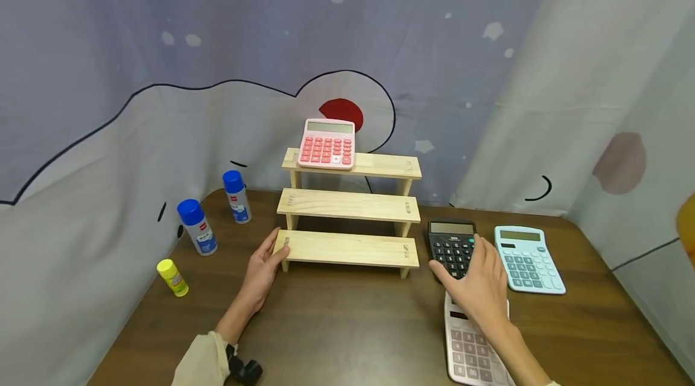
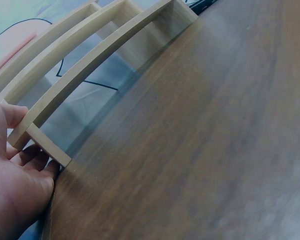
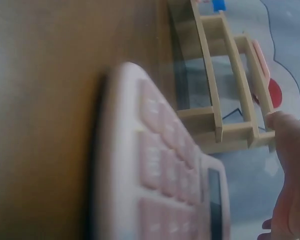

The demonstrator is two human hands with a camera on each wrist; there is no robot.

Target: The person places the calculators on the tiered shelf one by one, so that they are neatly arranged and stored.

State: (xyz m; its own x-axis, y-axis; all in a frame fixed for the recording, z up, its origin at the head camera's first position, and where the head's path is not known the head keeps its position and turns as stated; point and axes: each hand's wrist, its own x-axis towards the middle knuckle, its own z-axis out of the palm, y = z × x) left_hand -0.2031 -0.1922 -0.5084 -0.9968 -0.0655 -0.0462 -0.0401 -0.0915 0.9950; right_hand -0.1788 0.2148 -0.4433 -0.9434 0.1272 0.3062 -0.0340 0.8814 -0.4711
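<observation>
There it stood, mid-bench: the wooden stand point(image 1: 347, 248), three pale tiers climbing away from me, grain streaking the straight-edged boards, darker marks near the plank ends. The left grip point(image 1: 262, 274) had hold of the lowest tier's left end, thumb on top! Over on the other side, the right grip point(image 1: 482, 283) was spread wide above the black calculator point(image 1: 452, 247), holding nothing; whether it touched, I couldn't tell. That calculator lay flat right of the stand, dark-cased, with a greyish display strip. A pale pink calculator point(image 1: 469, 353) lay nearer me, partly under the forearm, a light-blue calculator point(image 1: 529, 259) lay farther right, and a pink calculator point(image 1: 326, 145) sat on the top tier. The bench point(image 1: 347, 325) was brown and wood-grained. My left wrist view caught fingers tucked beneath the board, hidden from the head view; the right wrist view threw up thick, raised pink keys, close and blurred.
</observation>
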